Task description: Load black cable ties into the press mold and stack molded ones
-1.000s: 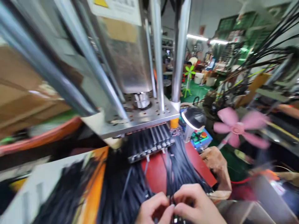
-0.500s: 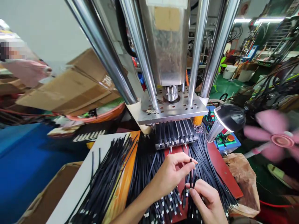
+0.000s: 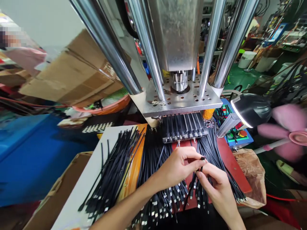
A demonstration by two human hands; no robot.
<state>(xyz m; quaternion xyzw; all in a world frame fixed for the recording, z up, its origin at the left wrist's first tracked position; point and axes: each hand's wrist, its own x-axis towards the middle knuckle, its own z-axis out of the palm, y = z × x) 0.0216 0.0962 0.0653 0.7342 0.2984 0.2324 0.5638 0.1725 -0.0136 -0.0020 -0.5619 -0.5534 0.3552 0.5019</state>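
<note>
My left hand (image 3: 176, 167) and my right hand (image 3: 214, 183) meet over a red mat (image 3: 229, 166), fingertips pinched together on a thin black cable (image 3: 202, 158). Heaps of black cables (image 3: 158, 179) with metal-tipped ends fan out under both hands. Just beyond my fingers sits a dark slotted fixture (image 3: 183, 127) holding a row of cables, under the drilled steel plate (image 3: 182, 100) of a press with shiny columns (image 3: 148, 48).
More black cables (image 3: 112, 172) lie on a white and orange board (image 3: 91, 179) at left. A black lamp (image 3: 250, 110), a control box (image 3: 236, 135) and a pink fan (image 3: 287, 131) stand at right. Cardboard boxes (image 3: 69, 76) are behind left, a brown bag (image 3: 251, 172) at right.
The view swung left and steadied. My hands rose from the near edge to the middle of the mat, and now both pinch one cable together.
</note>
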